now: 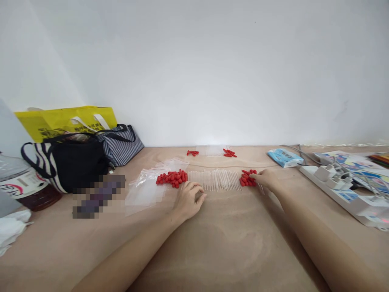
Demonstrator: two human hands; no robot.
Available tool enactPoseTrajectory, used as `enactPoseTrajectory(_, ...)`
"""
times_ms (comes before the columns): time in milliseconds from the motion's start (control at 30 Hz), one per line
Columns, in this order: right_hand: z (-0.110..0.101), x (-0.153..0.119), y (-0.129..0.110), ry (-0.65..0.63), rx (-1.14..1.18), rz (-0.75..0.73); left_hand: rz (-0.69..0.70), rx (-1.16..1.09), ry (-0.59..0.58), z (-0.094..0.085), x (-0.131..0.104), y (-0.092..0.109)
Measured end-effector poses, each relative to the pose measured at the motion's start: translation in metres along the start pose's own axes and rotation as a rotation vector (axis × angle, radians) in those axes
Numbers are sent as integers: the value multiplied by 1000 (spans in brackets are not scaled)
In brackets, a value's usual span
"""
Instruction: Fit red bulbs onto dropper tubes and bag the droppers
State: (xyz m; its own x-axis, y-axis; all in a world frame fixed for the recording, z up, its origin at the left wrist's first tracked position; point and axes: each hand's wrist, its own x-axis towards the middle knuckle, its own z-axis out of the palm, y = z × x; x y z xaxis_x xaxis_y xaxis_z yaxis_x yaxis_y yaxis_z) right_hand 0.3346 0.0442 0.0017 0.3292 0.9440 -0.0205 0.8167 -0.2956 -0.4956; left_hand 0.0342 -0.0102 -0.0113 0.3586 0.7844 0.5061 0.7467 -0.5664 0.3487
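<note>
Landmark: we take the row of clear tubes (214, 180) lying side by side on the table (219, 243) as our reference.
Left hand (188, 199): it rests palm down on the table just in front of the row's left end, fingers curled loosely inward. Whether it pinches anything we cannot tell.
Right hand (265, 177): it lies at the row's right end, fingertips touching the small red heap (247, 178). It looks nearly closed, as if pinching a cap, but the grip itself is hidden from us.
Larger red heap (172, 177): it lies just left of the row, partly on a clear bag (148, 187).
Far set: behind the row, near the wall, a second faint row (214, 151) sits between two small red clusters.
Arms: both forearms stretch forward from the near edge, wrists low on the table, converging on the row.
Doing it well, in our judgement: pick caps singly, keep the wrists planted, and avoid nudging the tubes out of line.
Surroundings: bags (73, 156) well left of the row; a power strip (340, 190) well right.
</note>
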Motion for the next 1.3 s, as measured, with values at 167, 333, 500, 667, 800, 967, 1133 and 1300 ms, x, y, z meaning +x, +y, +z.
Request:
enactPoseTrajectory(167,-2,-21,-23,-46,198,-219,-173,121,-34,5,29,11)
enactPoseTrajectory(333,23,-69,-42,-218,175,-695,-305,230,-113,21,57,28)
enactPoseTrajectory(500,42,-89,-43,-220,137,-741,-314,361,-271,30,69,39)
enactPoseTrajectory(667,46,-86,-42,-222,178,-732,-288,422,-296,32,74,45)
enactPoseTrajectory(800,47,-84,-41,-249,187,-721,-262,459,-307,34,77,52)
enactPoseTrajectory(967,48,-82,-39,-249,192,-724,-222,482,-290,22,70,52)
enactPoseTrajectory(1133,48,-82,-38,-207,207,-775,33,357,-176,-8,33,16)
enactPoseTrajectory(1300,48,-83,-38,-204,231,-847,246,265,-151,-26,-3,-20)
